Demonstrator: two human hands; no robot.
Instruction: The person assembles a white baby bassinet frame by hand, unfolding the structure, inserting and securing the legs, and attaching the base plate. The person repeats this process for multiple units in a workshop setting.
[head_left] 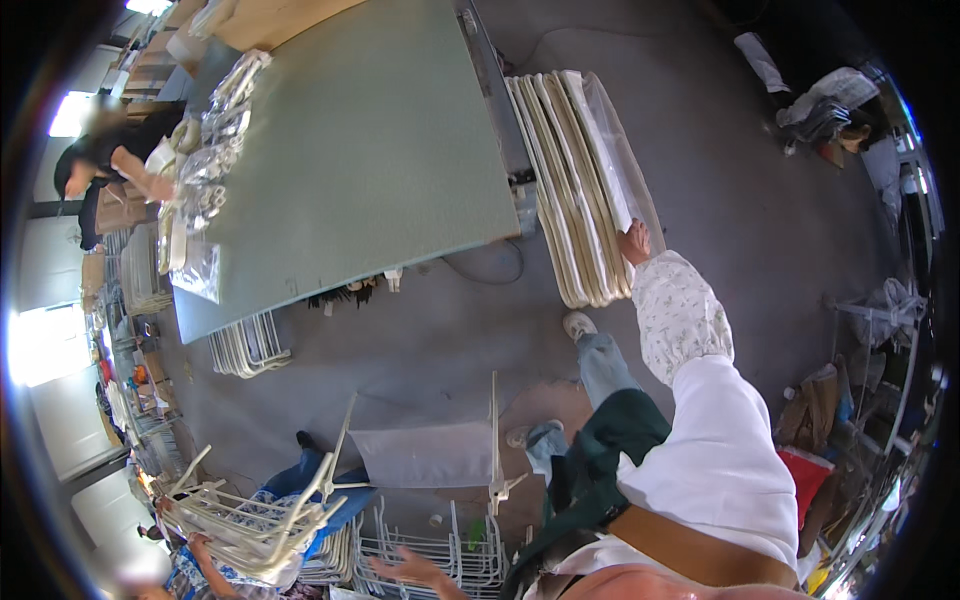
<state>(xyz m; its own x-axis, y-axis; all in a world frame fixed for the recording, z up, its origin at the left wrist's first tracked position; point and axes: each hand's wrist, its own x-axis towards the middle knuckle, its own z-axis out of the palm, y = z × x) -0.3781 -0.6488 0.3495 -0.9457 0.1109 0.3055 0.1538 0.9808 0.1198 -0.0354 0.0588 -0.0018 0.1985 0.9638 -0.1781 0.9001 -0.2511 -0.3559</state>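
Your right hand (635, 243) has open floor (740, 190) to its right; row of cream-edged panels (570, 200) blocks its left, green-grey tabletop (370, 150) beyond; your left hand (412, 570) has white wire racks (485, 562) just beside it, cream tubular frame (312, 512) farther left.

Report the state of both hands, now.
Left hand: open, fingers spread, nothing visible in it.
Right hand: at the row of long cream-and-white pieces; whether its grip is closed cannot be told.
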